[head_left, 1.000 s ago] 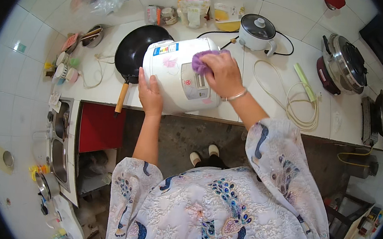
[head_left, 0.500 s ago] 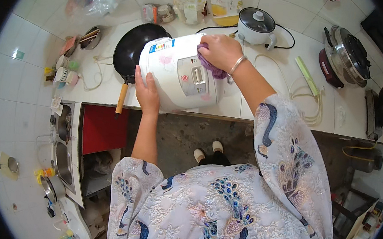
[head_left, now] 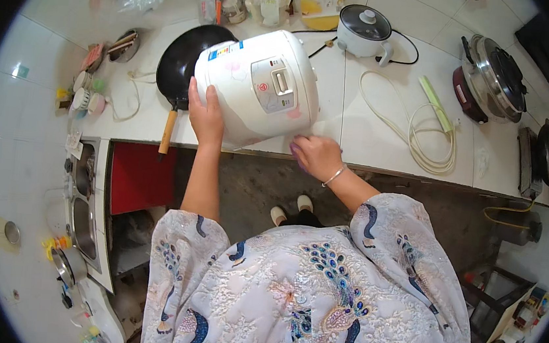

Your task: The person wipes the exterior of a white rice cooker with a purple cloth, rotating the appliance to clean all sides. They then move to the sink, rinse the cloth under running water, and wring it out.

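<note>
A white rice cooker [head_left: 244,112] with pink flower prints and a grey control panel [head_left: 275,85] sits tilted on the counter, its panel turned up toward me. My left hand [head_left: 208,119] holds it by its left end, fingers along the wall and thumb apart. My right hand [head_left: 317,157] is low at the counter's front edge, just off the cooker's lower right. Its fingers are closed around a purple cloth [head_left: 298,162], mostly hidden by the hand.
Behind the cooker lies a black wok [head_left: 186,60] with a wooden handle [head_left: 168,131]. Farther back stand a small lidded electric pot [head_left: 360,41] and food packets [head_left: 268,5]. A power strip [head_left: 436,102] with a coiled cord and a pressure cooker [head_left: 491,86] are on the right. A sink [head_left: 82,226] is left.
My right hand has come down from the cooker's top toward me to the counter edge, the purple cloth still in it. My left hand stays on the cooker, with little visible movement.
</note>
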### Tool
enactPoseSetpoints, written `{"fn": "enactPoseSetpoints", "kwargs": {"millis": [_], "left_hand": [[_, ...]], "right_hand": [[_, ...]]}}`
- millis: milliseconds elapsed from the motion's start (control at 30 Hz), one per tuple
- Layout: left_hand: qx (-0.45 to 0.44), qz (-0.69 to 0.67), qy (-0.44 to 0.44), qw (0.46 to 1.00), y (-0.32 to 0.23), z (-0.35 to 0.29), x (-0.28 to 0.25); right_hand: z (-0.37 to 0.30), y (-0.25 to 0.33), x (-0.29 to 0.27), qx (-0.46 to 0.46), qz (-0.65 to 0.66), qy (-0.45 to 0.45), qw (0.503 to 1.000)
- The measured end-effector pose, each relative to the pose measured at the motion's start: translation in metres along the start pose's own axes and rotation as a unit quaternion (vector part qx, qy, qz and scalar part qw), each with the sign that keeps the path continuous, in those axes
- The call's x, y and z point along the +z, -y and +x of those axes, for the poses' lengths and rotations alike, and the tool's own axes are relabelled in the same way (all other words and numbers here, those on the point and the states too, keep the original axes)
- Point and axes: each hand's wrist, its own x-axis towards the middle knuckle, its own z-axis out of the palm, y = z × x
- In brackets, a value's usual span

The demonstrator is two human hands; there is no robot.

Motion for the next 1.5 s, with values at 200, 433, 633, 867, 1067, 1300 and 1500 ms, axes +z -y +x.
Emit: {"fn": "enactPoseSetpoints", "kwargs": {"millis": [200, 433, 633, 867, 1067, 1300, 1500], "left_hand": [[-0.046, -0.115, -0.006, 0.992, 0.013, -0.001, -0.001], [-0.252, -0.261, 0.172, 0.916, -0.006, 0.017, -0.02], [-0.142, -0.265, 0.07, 0.951, 0.021, -0.013, -0.009], [-0.053, -0.121, 0.027, 0.991, 0.016, -0.033, 0.0], [-0.027, -0.148, 0.088, 0.985, 0.03, 0.022, 0.001], [0.006, -0.083, 0.119, 0.989, 0.041, 0.073, 0.016], [0.038, -0.02, 0.08, 0.996, 0.055, 0.056, 0.002]], "right_hand": [[0.061, -0.02, -0.071, 0.228, 0.277, -0.233, 0.904], [0.185, -0.046, -0.062, 0.151, 0.23, -0.107, 0.956], [0.128, 0.019, -0.065, -0.129, -0.023, -0.155, 0.979], [0.162, -0.048, -0.077, 0.235, 0.323, -0.039, 0.916], [0.153, -0.035, -0.026, 0.103, 0.107, -0.253, 0.956], [0.151, -0.042, -0.042, 0.096, 0.1, -0.22, 0.966], [0.135, -0.031, -0.085, 0.215, 0.275, -0.187, 0.918]]}}
